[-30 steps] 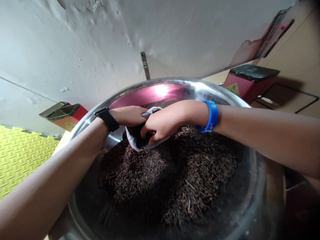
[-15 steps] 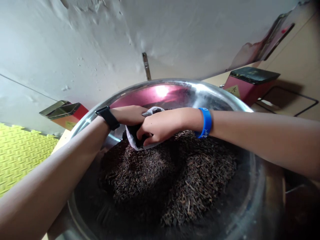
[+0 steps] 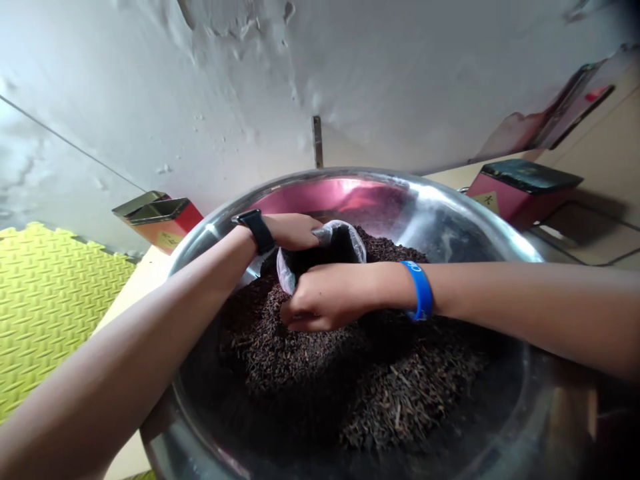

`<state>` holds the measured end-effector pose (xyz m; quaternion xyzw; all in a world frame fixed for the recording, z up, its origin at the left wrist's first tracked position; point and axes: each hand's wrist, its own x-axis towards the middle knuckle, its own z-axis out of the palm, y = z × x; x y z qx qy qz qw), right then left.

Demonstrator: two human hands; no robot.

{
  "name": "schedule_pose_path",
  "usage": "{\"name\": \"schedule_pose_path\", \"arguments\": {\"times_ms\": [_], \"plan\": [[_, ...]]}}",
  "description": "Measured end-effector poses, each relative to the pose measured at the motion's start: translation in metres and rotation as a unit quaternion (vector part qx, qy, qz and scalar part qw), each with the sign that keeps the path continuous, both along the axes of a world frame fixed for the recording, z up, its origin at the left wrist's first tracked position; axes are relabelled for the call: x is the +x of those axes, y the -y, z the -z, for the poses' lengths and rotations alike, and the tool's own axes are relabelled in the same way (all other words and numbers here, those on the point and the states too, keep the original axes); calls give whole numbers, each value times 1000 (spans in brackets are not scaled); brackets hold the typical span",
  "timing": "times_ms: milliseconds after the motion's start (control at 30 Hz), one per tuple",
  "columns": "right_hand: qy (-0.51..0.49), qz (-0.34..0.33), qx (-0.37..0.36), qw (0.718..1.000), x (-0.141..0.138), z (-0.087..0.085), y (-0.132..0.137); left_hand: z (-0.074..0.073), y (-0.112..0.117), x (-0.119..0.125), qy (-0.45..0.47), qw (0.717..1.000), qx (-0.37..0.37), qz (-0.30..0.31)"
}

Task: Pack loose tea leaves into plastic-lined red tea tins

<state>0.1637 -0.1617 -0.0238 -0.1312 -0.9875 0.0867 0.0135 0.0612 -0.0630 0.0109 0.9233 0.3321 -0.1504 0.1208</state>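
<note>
A large shiny metal basin [image 3: 480, 233] holds a heap of dark, dried loose tea leaves [image 3: 405, 393]. On the heap stands a whitish plastic bag [image 3: 327, 235], its mouth wide and its inside dark. My left hand [image 3: 295, 231], with a black watch on the wrist, grips the bag's far left rim, its fingertips partly hidden. My right hand [image 3: 325, 300], wearing a blue wristband, is in front of the bag, low over the leaves. Its fingers are curled, and whatever they may hold is hidden.
An orange-red tin [image 3: 170, 223] with an open lid is left of the basin. A red tin with a dark top [image 3: 525, 190] stands at the right. Behind is a peeling wall [image 3: 240, 120]; yellow foam matting [image 3: 55, 300] covers the floor at left.
My right hand has come out of the bag's mouth, toward me, down to the leaves in front. The left hand still holds the bag's rim. The view has shifted a little.
</note>
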Motion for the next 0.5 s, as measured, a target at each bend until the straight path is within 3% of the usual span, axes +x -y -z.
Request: {"name": "schedule_pose_path", "arguments": {"times_ms": [167, 300, 500], "plan": [[82, 20, -90, 992, -4, 6, 7, 0, -1, -1, 20, 1000, -15, -2], [206, 42, -200, 957, -8, 20, 8, 2, -5, -3, 25, 999, -23, -9], [276, 25, -241, 930, -13, 35, 2, 4, -8, -4, 38, 998, -38, -17]]}}
